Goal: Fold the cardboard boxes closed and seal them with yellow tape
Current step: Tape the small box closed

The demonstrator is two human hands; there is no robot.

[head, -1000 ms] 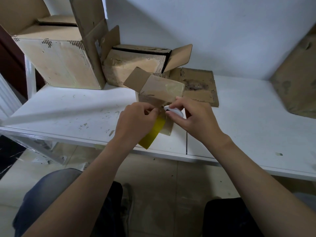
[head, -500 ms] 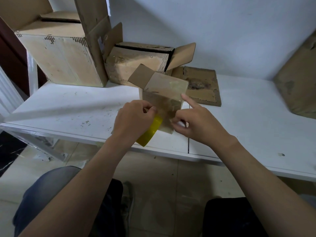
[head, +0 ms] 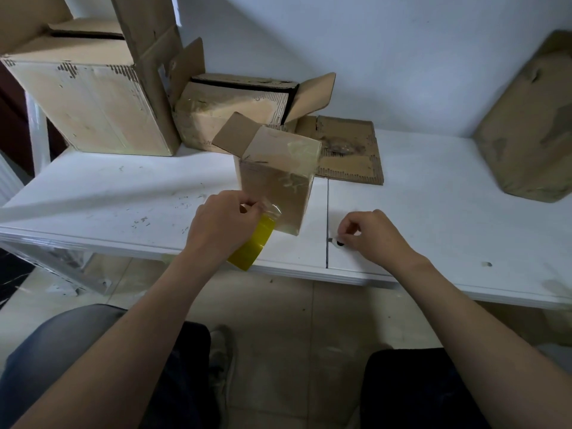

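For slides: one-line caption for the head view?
Left hand holds yellow tape roll beside small cardboard box; right hand pinches small white object on table.

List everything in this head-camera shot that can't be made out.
Head view: the yellow tape roll, all but its lower arc hidden by the left hand gripping it.
Head view: the small white object, mostly covered by the right hand pinching it, and too small to identify.
Head view: the large box, cut off by the top and left edges, with its inside unseen.
Head view: the cardboard sheet, cut off by the right edge.
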